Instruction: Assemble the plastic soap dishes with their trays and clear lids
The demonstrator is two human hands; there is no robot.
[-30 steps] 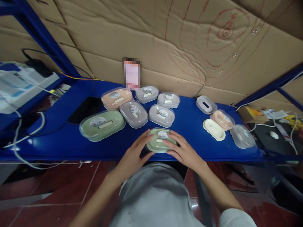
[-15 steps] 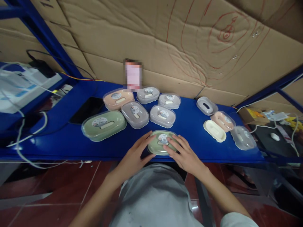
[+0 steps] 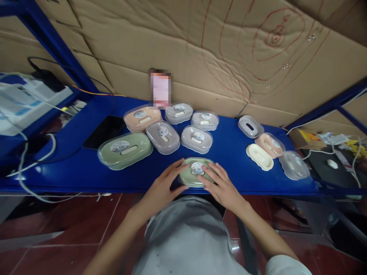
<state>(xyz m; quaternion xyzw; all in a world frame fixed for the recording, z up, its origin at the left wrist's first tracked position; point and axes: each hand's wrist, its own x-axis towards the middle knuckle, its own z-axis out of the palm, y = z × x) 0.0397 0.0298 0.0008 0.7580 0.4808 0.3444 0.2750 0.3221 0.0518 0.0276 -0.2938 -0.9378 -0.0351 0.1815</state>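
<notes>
At the table's near edge lies a green soap box [image 3: 195,181] with a clear lid and a round sticker. My left hand [image 3: 164,183] grips its left end, thumb at the near side and fingers at the far side. My right hand [image 3: 222,187] holds the right end, with its fingers spread over the lid. Beyond it sit several lidded soap boxes, among them a larger green box [image 3: 126,151], a peach box [image 3: 140,119] and a grey box [image 3: 197,140].
To the right are a cream tray [image 3: 259,156], a grey tray [image 3: 250,126], a small peach box [image 3: 269,145] and a clear lid [image 3: 294,166]. A black phone-like slab [image 3: 104,133] lies left. A cardboard wall [image 3: 183,49] stands behind the blue table [image 3: 229,164].
Both hands keep their places on the green soap box. Only the camera view has shifted very slightly.
</notes>
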